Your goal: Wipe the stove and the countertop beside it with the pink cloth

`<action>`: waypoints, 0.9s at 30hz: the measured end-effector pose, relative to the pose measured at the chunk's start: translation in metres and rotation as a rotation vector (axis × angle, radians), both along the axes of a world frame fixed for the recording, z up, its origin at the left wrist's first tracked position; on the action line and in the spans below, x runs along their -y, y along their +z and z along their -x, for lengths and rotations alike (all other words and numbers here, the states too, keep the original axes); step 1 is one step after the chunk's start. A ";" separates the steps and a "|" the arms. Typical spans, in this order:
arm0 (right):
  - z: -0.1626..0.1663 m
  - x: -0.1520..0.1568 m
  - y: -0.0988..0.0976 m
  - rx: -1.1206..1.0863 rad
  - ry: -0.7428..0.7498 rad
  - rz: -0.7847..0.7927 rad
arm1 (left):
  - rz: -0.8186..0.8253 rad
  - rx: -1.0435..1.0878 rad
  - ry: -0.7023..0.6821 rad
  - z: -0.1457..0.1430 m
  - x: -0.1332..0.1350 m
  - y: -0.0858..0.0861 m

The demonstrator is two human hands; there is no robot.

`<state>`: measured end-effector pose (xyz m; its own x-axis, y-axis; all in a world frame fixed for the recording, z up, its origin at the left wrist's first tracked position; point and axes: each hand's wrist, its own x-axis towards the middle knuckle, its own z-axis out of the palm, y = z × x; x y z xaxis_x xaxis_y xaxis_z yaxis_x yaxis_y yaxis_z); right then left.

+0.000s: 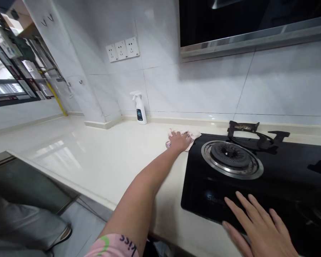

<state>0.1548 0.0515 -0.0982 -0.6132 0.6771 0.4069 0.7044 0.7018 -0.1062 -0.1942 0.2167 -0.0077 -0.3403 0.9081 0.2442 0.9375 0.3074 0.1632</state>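
My left hand [179,141] presses a crumpled pale cloth [194,134] against the white countertop [107,160], beside the back left corner of the black gas stove [211,189]. Its fingers are bent over the cloth, and part of the cloth is hidden under them. Low over the front of the stove, my right hand [262,228] is spread with its fingers apart and nothing in it. Whether it touches the glass I cannot tell. Between the two hands is a round burner [230,155] with a metal ring. A black pan support [263,141] sits off-centre behind it.
A white spray bottle [140,110] stands against the tiled wall, below several sockets [122,50]. Above the stove hangs a range hood [251,35]. At lower left a person's grey-trousered leg [29,221] shows near the counter edge.
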 end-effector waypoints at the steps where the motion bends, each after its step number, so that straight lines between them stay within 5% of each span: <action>1: 0.004 0.003 0.003 -0.021 -0.023 -0.033 | 0.004 0.001 -0.010 -0.004 0.010 0.001; 6: 0.018 0.011 0.010 -0.075 -0.079 -0.148 | 0.004 -0.023 -0.045 -0.020 0.080 0.004; 12: 0.017 0.004 0.006 -0.077 -0.089 -0.134 | -0.016 -0.090 -0.162 -0.038 0.195 -0.002; 18: 0.012 -0.002 0.000 -0.066 -0.090 -0.124 | 0.063 -0.015 -0.371 -0.026 0.299 0.006; 22: 0.013 0.001 -0.001 -0.060 -0.080 -0.140 | 0.098 0.015 -0.404 -0.009 0.298 0.008; 27: 0.016 0.005 -0.001 -0.086 -0.094 -0.169 | 0.080 0.015 -0.378 -0.002 0.219 0.003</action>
<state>0.1388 0.0470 -0.0993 -0.5085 0.6473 0.5679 0.7610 0.6463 -0.0553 -0.1921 -0.0020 -0.0046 0.0194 0.9861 0.1649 0.9849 -0.0472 0.1668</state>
